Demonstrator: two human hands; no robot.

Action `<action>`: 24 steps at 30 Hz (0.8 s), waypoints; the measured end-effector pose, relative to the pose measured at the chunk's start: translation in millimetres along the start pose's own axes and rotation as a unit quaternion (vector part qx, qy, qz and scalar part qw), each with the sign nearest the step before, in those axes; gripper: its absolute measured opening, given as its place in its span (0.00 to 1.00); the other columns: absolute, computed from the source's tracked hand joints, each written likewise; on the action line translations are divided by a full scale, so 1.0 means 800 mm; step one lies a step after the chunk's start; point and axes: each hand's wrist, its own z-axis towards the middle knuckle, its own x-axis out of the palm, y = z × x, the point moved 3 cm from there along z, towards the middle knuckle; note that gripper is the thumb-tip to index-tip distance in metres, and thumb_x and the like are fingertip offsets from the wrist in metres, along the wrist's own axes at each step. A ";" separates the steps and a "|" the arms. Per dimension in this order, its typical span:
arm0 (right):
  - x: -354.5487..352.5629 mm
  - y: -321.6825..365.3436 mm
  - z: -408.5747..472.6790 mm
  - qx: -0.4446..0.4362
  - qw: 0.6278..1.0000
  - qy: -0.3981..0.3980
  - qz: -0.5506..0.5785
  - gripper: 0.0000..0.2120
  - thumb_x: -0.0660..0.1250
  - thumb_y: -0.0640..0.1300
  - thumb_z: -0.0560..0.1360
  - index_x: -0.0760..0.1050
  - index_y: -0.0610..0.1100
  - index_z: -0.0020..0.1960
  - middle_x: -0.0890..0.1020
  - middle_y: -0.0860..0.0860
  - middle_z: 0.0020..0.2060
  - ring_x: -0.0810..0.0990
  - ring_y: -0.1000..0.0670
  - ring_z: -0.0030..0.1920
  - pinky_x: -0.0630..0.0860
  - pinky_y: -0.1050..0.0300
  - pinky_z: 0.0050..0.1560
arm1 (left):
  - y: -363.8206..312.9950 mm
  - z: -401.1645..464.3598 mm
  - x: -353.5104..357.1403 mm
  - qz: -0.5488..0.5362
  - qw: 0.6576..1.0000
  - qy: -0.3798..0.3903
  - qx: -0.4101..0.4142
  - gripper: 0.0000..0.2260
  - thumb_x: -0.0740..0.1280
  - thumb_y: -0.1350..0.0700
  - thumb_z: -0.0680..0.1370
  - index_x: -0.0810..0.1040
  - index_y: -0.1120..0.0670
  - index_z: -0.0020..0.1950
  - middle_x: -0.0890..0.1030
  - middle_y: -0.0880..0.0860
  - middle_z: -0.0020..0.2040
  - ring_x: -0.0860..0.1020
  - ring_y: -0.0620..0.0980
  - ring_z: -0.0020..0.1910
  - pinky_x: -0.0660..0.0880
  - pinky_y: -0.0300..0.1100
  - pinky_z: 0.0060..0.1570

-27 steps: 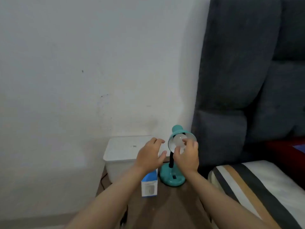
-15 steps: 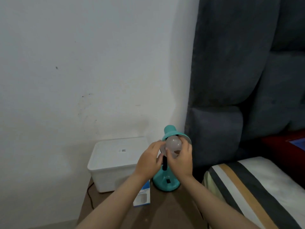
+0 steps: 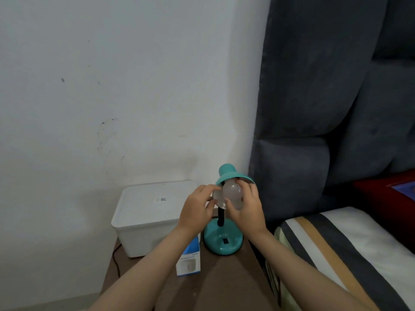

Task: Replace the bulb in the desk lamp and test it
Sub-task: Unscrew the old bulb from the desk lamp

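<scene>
A small teal desk lamp (image 3: 223, 240) stands on a brown bedside table (image 3: 224, 286), its shade (image 3: 229, 173) tilted toward me. A frosted white bulb (image 3: 233, 194) sticks out of the shade's mouth. My right hand (image 3: 248, 209) wraps its fingers around the bulb from the right and below. My left hand (image 3: 196, 209) holds the shade's left rim with thumb and fingertips. A blue and white bulb box (image 3: 189, 258) stands left of the lamp base, partly behind my left forearm.
A white lidded plastic bin (image 3: 146, 216) sits at the back left of the table against the wall. A black cord (image 3: 115, 259) runs down the table's left side. A dark padded headboard (image 3: 325, 108) and a striped mattress (image 3: 350, 250) lie to the right.
My left hand came in from open air and took hold of the shade's rim. My right hand has closed further around the bulb. The camera view shifted slightly.
</scene>
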 end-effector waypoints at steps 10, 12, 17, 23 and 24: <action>-0.002 0.007 -0.004 0.115 0.986 -0.096 0.070 0.26 0.74 0.47 0.68 0.71 0.46 0.63 0.76 0.48 0.57 0.76 0.49 0.57 0.74 0.55 0.58 | -0.008 0.002 0.003 -0.002 1.000 0.019 0.000 0.19 0.67 0.67 0.73 0.74 0.48 0.58 0.80 0.54 0.51 0.80 0.52 0.45 0.79 0.51 0.49; 0.002 0.009 -0.007 0.175 0.970 -0.127 0.115 0.26 0.74 0.53 0.68 0.70 0.48 0.62 0.78 0.49 0.56 0.77 0.49 0.55 0.76 0.53 0.55 | -0.008 0.002 0.004 0.001 1.000 0.023 0.004 0.20 0.67 0.67 0.72 0.73 0.46 0.57 0.80 0.54 0.51 0.79 0.52 0.46 0.79 0.52 0.48; 0.004 0.016 -0.003 0.161 0.972 -0.114 0.126 0.22 0.73 0.48 0.70 0.71 0.46 0.61 0.79 0.49 0.55 0.77 0.49 0.56 0.74 0.56 0.56 | -0.006 0.002 0.002 0.000 1.000 0.012 -0.002 0.18 0.67 0.67 0.72 0.75 0.50 0.58 0.80 0.54 0.52 0.79 0.52 0.47 0.79 0.51 0.49; -0.003 0.018 0.000 0.084 0.996 -0.041 0.006 0.23 0.71 0.41 0.70 0.71 0.44 0.64 0.72 0.44 0.57 0.75 0.46 0.56 0.71 0.59 0.55 | -0.005 0.002 0.001 0.014 1.000 0.018 0.003 0.18 0.67 0.67 0.72 0.75 0.51 0.59 0.79 0.54 0.52 0.79 0.51 0.46 0.79 0.51 0.49; -0.004 0.017 0.000 0.069 0.997 -0.031 -0.017 0.24 0.71 0.40 0.70 0.70 0.45 0.65 0.71 0.44 0.58 0.74 0.45 0.58 0.73 0.56 0.56 | -0.006 0.002 0.001 0.015 1.000 0.020 0.003 0.18 0.67 0.67 0.72 0.75 0.51 0.59 0.79 0.54 0.52 0.79 0.51 0.46 0.79 0.51 0.49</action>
